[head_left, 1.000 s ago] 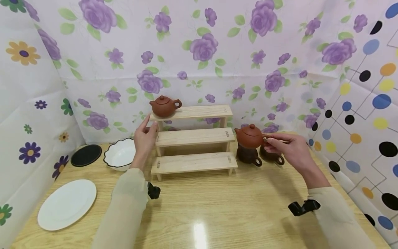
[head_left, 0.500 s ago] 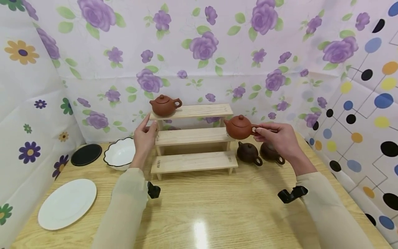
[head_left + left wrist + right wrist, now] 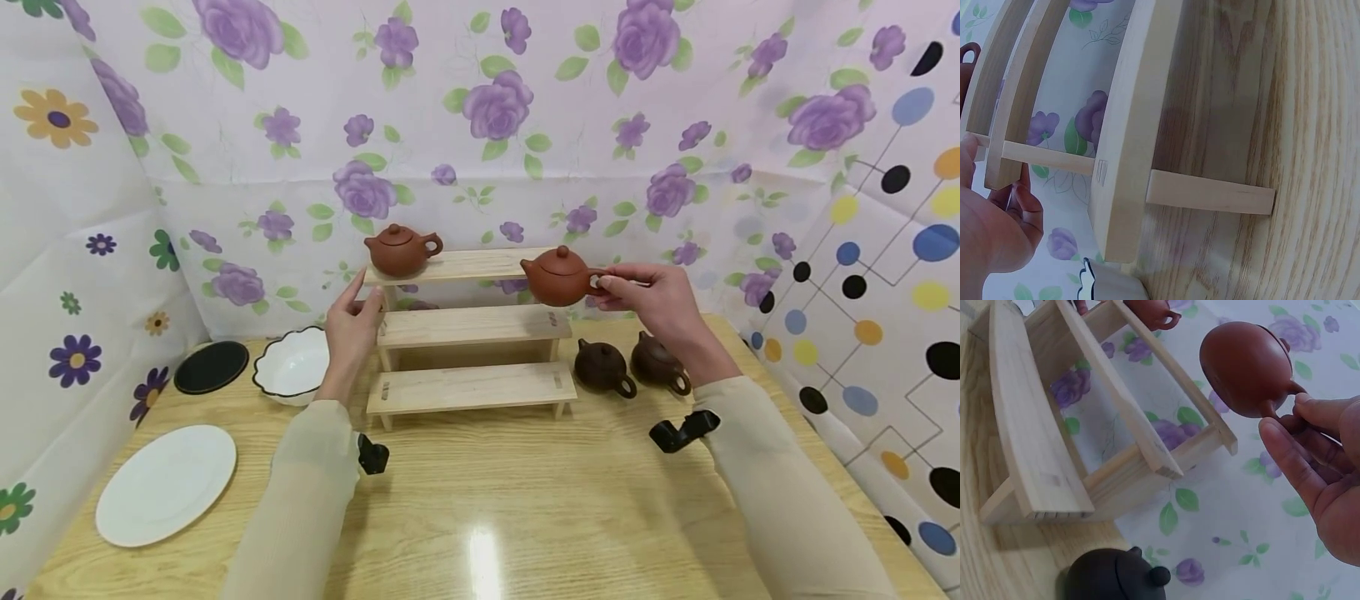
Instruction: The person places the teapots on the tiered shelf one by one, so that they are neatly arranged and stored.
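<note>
My right hand [image 3: 660,304] pinches the handle of a reddish-brown teapot [image 3: 558,279], holding it in the air at the right end of the three-step wooden rack [image 3: 472,387]. In the right wrist view this teapot [image 3: 1244,369] is apart from the boards, its underside showing. My left hand [image 3: 352,333] holds the rack's left end; in the left wrist view its curled fingers [image 3: 1025,209] go behind the middle board. A matching reddish-brown teapot [image 3: 399,252] sits on the left of the top step, spout to the left.
Two dark brown teapots, a nearer one [image 3: 602,367] and another [image 3: 654,362] by my right forearm, stand right of the rack. On the left are a white scalloped bowl [image 3: 292,364], a black round mat [image 3: 212,367] and a white plate [image 3: 167,485]. Patterned cloth walls surround the table.
My right hand has carried the reddish-brown teapot up and to the left, from above the dark teapots to the top step's right end. My left hand stays on the rack.
</note>
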Tool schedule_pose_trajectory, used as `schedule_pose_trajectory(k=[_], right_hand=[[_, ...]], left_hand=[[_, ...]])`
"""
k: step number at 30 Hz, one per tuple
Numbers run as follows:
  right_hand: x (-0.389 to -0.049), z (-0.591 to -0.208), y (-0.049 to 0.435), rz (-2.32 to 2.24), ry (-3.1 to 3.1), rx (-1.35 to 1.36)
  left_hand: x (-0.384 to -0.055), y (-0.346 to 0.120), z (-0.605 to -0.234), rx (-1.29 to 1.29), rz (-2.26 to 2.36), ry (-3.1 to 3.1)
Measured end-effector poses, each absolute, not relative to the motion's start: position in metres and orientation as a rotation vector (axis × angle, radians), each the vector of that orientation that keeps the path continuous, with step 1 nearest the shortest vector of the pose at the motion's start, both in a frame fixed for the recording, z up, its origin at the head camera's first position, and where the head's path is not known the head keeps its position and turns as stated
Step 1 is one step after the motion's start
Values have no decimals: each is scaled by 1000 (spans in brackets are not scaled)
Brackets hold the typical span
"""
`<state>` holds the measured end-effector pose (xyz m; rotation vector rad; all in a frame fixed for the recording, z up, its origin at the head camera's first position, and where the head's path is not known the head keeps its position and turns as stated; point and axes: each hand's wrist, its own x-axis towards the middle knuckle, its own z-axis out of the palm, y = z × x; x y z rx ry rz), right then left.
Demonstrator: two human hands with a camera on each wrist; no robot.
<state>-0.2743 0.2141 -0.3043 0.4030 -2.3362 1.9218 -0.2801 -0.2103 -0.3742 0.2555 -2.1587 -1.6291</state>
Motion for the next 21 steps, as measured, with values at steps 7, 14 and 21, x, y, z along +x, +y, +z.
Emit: schedule_pose_trajectory(k=[7, 14, 21], right_hand=[[-289, -297, 202, 1939, -2319, 437], [-302, -294, 197, 1968, -2335, 448], [-310, -297, 191, 2016, -2312, 452]], left_hand=[[-281, -211, -371, 273, -1610, -2165], [-278, -212, -370, 300, -1611, -2178], [-277, -209, -370, 291, -1625, -2191]])
